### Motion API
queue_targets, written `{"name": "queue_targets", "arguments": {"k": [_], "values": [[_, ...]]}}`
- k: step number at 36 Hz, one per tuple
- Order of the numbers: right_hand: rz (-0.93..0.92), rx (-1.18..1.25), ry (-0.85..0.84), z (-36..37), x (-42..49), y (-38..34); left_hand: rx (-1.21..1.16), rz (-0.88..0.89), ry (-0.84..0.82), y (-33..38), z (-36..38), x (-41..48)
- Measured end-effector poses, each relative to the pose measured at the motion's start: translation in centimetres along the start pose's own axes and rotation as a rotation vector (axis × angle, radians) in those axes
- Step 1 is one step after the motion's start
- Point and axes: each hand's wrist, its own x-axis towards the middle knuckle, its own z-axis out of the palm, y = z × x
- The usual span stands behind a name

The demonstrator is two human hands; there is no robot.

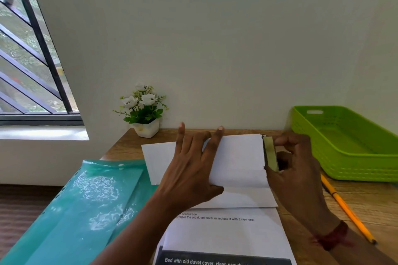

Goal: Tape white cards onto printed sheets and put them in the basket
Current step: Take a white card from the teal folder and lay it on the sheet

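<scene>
A white card (239, 161) lies on the upper part of a printed sheet (226, 236) on the wooden desk. My left hand (191, 170) presses flat on the card's left half with its fingers spread. At the card's right edge my right hand (295, 170) grips a roll of tape (271, 154), seen edge-on and touching the card's right side. The green basket (353, 163) stands at the right, apart from both hands, with nothing visible inside.
A teal plastic folder (86, 206) covers the desk's left side, with another white sheet (157, 159) under the card. A yellow pencil (346, 208) lies right of the printed sheet. A small potted plant (144, 114) stands against the wall behind. A window is at the left.
</scene>
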Motion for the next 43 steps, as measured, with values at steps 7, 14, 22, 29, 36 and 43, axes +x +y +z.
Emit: {"name": "queue_targets", "arguments": {"k": [7,14,22,29,36,43], "values": [[0.230,0.156,-0.218,0.0,-0.2,-0.3,-0.005,-0.032,0.013,-0.5,0.0,0.0],[0.376,0.245,-0.265,1.6,-0.8,-1.1,0.009,-0.016,0.010,-0.6,0.5,0.0],[0.429,0.361,-0.228,0.8,-0.1,0.3,0.040,0.005,-0.030,-1.9,0.1,0.0],[0.405,0.319,-0.234,0.9,-0.1,1.1,0.093,-0.037,-0.161,-4.2,0.2,-0.3],[0.436,0.108,-0.101,0.5,0.4,3.2,-0.001,-0.188,-0.172,-7.0,0.5,-1.0],[0.053,-0.498,-0.647,0.0,-0.8,5.5,-0.040,-0.326,-0.226,-8.7,0.4,-1.6]]}}
